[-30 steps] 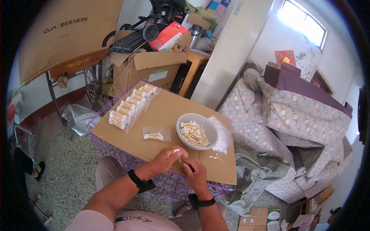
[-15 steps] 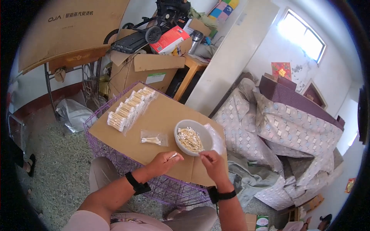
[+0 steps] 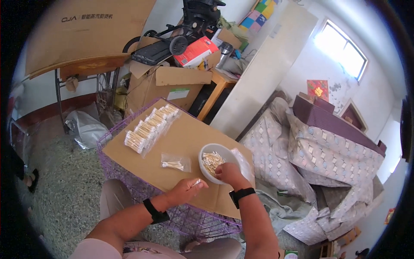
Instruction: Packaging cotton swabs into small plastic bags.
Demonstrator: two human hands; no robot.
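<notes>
A white bowl (image 3: 205, 171) of loose cotton swabs (image 3: 211, 161) stands on the cardboard sheet (image 3: 129, 160). My right hand (image 3: 231, 174) reaches over the bowl's near right rim, its fingers bent down among the swabs; whether they grip any is hidden. My left hand (image 3: 188, 190) is closed near the front edge of the cardboard, with white swab tips showing at the thumb. Beyond it lies a clear plastic bag (image 3: 183, 163) with several swabs in it. Farther back, a row of bagged cotton swabs (image 3: 148, 127) is lined up.
The cardboard rests on a purple wire cage (image 3: 129, 183). Clear plastic bags (image 3: 242, 160) lie right of the bowl. Behind stands an open cardboard box (image 3: 148, 90); at right is furniture under a patterned cover (image 3: 332, 151).
My right hand has moved from the bowl's near rim into the bowl. My left hand stays closed on its swabs, and the whole view has shifted slightly.
</notes>
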